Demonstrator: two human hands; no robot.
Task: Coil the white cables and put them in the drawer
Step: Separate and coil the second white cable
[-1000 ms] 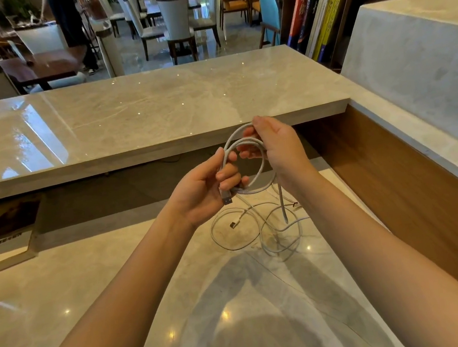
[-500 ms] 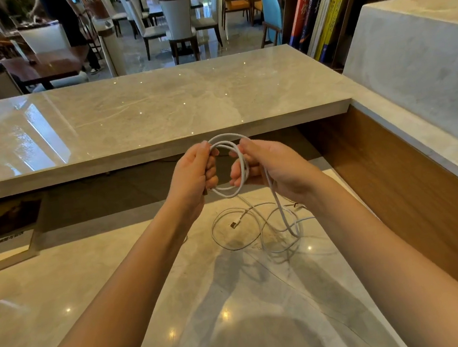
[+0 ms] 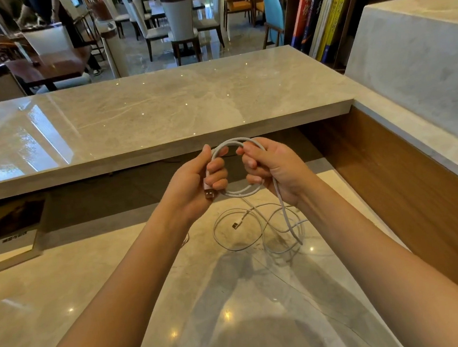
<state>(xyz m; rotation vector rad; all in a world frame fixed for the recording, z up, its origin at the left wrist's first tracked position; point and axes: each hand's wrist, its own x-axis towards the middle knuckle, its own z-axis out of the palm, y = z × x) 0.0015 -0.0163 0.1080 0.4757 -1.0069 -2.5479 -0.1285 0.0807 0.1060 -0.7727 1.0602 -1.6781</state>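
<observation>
A white cable (image 3: 232, 142) forms a small loop held up between both hands above the lower marble desk (image 3: 120, 281). My left hand (image 3: 195, 182) grips the loop's left side, with the USB plug (image 3: 209, 194) sticking out below its fingers. My right hand (image 3: 273, 169) holds the right side, and a strand drops from it to the desk. Loose white cable (image 3: 255, 228) lies in open curls on the desk under my hands, with a second plug end among them. No drawer is in view.
A raised marble counter (image 3: 147, 117) runs across in front of me, and a wooden panel (image 3: 408, 184) with a marble ledge closes off the right side. A framed sign (image 3: 7, 236) leans at the left. Books, chairs and tables stand beyond the counter.
The hands came together, then parted slightly. The held loop has gained another turn, and the plug now points down from my left hand. Less loose cable lies on the desk.
</observation>
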